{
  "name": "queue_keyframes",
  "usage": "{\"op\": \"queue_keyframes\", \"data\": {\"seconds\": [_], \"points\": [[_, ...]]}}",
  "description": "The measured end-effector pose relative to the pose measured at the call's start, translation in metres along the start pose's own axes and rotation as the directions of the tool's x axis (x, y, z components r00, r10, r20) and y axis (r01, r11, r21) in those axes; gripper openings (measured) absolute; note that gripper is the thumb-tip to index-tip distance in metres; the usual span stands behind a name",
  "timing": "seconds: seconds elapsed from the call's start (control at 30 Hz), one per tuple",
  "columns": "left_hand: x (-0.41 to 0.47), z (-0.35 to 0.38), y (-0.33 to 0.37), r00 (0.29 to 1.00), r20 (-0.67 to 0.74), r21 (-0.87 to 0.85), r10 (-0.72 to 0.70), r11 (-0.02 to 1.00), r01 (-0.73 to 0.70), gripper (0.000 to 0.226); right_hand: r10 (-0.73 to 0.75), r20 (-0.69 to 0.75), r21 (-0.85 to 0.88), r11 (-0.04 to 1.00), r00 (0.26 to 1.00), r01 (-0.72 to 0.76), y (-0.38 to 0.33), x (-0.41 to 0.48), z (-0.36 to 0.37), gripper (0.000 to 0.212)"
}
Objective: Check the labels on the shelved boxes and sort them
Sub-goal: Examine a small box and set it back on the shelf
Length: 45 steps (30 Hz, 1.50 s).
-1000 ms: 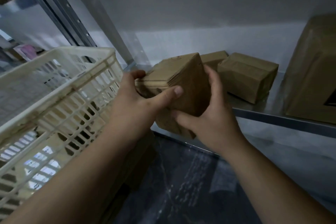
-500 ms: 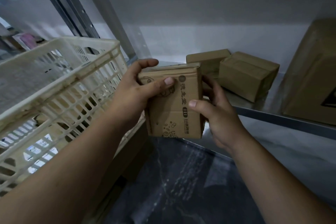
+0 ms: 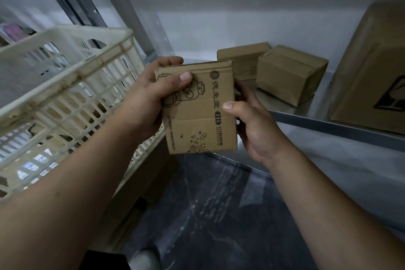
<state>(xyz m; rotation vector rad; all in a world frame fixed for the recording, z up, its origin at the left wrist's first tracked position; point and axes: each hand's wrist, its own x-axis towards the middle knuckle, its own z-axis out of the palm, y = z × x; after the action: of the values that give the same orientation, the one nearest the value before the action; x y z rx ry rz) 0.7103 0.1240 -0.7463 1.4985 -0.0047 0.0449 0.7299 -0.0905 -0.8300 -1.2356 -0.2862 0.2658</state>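
Box (image 3: 197, 114): upright with its printed face toward me, held in the air in front of the shelf (image 3: 328, 126) edge, between both hands. My left hand (image 3: 146, 98) grips the left edge, thumb pressed on the printed face and fingers (image 3: 168, 62) curled over the top left corner. My right hand (image 3: 256, 129) grips the right edge, thumb on the face, the rest wrapped behind the box and mostly hidden. To the left is a white slatted crate (image 3: 65, 72), near my left forearm. On the shelf behind lie two small boxes (image 3: 289, 74) side by side. Further right stands a large box (image 3: 370, 68) with a black mark. A dark floor (image 3: 219, 215) lies below.
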Motion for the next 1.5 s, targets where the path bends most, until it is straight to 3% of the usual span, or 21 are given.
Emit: {"op": "queue_keyframes", "data": {"seconds": [0.33, 0.43, 0.57, 0.7, 0.77, 0.87, 0.93, 1.17, 1.5], "points": [[0.002, -0.001, -0.002, 1.000, -0.002, 0.018, 0.000, 1.000, 0.000, 0.078, -0.001, 0.005, -0.006, 1.000, 1.000, 0.001, -0.001, 0.001, -0.001, 0.098], [0.005, -0.001, -0.003, 0.988, -0.142, 0.002, 0.058, 0.998, -0.058, 0.070, -0.003, -0.018, 0.053, 0.999, 1.000, 0.004, -0.002, 0.001, -0.004, 0.100], [0.003, 0.002, -0.003, 0.961, -0.261, -0.089, 0.094, 0.989, -0.121, 0.086, 0.021, -0.013, 0.152, 0.988, 1.000, -0.019, -0.001, 0.000, -0.002, 0.085], [-0.006, 0.014, -0.012, 0.967, -0.252, -0.096, 0.031, 0.994, -0.057, 0.083, 0.012, -0.053, 0.203, 0.979, 0.999, -0.001, 0.002, 0.003, -0.001, 0.066], [-0.010, 0.013, -0.013, 0.972, -0.235, -0.008, 0.017, 1.000, -0.020, 0.071, -0.008, -0.074, 0.200, 0.980, 0.997, 0.023, 0.001, 0.006, -0.009, 0.071], [-0.011, 0.003, -0.007, 0.988, -0.156, 0.139, 0.011, 0.990, 0.011, 0.081, -0.027, -0.074, 0.156, 0.987, 0.997, 0.038, 0.000, 0.008, -0.021, 0.088], [-0.012, -0.001, -0.003, 0.989, -0.147, 0.177, 0.016, 0.984, 0.010, 0.083, -0.052, -0.051, 0.119, 0.991, 0.997, 0.058, 0.000, 0.009, -0.024, 0.080], [-0.012, 0.008, -0.001, 0.991, -0.132, 0.193, 0.024, 0.981, 0.002, 0.049, -0.007, -0.017, 0.081, 0.997, 1.000, 0.008, 0.000, 0.008, -0.024, 0.079], [-0.009, 0.007, -0.004, 0.993, -0.117, 0.190, -0.002, 0.981, 0.025, 0.052, 0.035, -0.027, 0.069, 0.997, 0.999, -0.033, -0.004, 0.008, -0.025, 0.078]]}}
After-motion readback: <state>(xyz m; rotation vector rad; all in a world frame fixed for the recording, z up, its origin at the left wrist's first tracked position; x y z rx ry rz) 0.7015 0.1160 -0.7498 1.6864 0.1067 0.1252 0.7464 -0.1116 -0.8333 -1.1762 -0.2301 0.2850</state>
